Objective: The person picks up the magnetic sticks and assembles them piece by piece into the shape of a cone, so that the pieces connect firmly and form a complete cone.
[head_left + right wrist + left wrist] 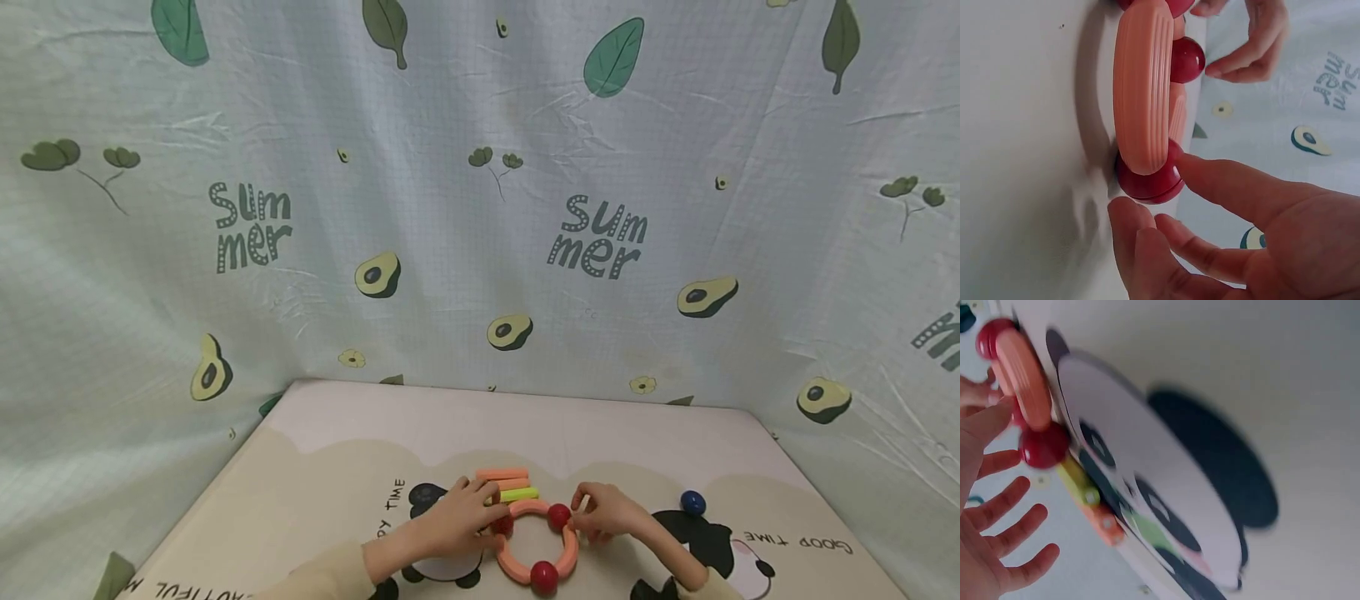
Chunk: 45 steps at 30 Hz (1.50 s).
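Note:
A ring of curved, ribbed orange pieces (514, 569) joined by red balls lies on the table in the head view. My left hand (467, 517) is at its upper left, with thumb and index finger at a red ball (1044, 445) and the orange piece beside it; the other fingers are spread. On the ring's opposite side, my right hand (604, 510) has its thumb against another red ball (1152, 178), the index finger curled near its lower edge. A third red ball (543, 577) sits at the ring's near side.
Behind the ring lie a yellow-green stick (519, 495) and orange sticks (502, 474), partly covered by the left hand. A dark blue ball (693, 502) rests to the right. The tabletop (337, 500) bears panda prints, and a patterned curtain (450, 208) hangs around it.

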{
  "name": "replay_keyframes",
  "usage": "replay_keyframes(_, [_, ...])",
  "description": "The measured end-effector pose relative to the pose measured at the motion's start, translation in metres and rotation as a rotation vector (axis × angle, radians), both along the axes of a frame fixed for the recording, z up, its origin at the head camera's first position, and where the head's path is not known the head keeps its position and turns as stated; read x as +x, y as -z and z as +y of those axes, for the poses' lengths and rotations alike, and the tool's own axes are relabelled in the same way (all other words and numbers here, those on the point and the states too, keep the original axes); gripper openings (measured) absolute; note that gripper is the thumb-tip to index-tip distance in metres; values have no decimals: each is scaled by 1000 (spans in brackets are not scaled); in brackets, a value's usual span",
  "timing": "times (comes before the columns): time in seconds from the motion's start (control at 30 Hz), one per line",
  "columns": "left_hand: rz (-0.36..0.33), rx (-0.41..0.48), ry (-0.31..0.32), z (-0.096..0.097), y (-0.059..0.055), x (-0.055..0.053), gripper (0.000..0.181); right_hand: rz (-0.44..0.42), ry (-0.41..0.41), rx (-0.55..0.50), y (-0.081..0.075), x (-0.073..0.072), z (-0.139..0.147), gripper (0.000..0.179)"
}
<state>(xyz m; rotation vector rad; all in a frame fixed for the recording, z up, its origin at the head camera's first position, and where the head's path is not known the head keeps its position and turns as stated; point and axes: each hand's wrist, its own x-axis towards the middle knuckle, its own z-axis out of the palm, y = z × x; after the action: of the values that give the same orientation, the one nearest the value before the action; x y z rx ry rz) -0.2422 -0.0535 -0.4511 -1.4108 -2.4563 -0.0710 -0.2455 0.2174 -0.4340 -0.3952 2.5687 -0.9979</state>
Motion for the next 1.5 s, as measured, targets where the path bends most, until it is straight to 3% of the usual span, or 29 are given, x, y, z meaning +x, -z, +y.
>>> replay_keyframes(0.27, [-107, -33, -137, -4, -3, -23, 33, 63, -44, -71, 3, -7, -2, 30])
replay_keyframes(0.43, [-177, -12, -121, -6, -1, -37, 32, 38, -30, -83, 4, -8, -4, 22])
replay_keyframes(0.7, [-168, 42, -112, 3, 4, -50, 24, -41, -6, -122, 8, -8, -2, 22])
replay_keyframes(1.03, [-65, -22, -172, 13, 6, -56, 17, -75, 16, -96, 9, -9, 1, 25])
replay_keyframes(1.3, [129, -81, -152, 9, 13, -68, 15, -91, 1, -93, 11, -8, 4, 24])
replay_keyframes(1.33, [167, -85, -137, 8, 20, -74, 14, -91, 0, -94, 11, -8, 4, 24])
replay_keyframes(1.5, [235, -127, -146, 6, 22, -78, 16, -102, 2, -81, 9, -7, 5, 24])
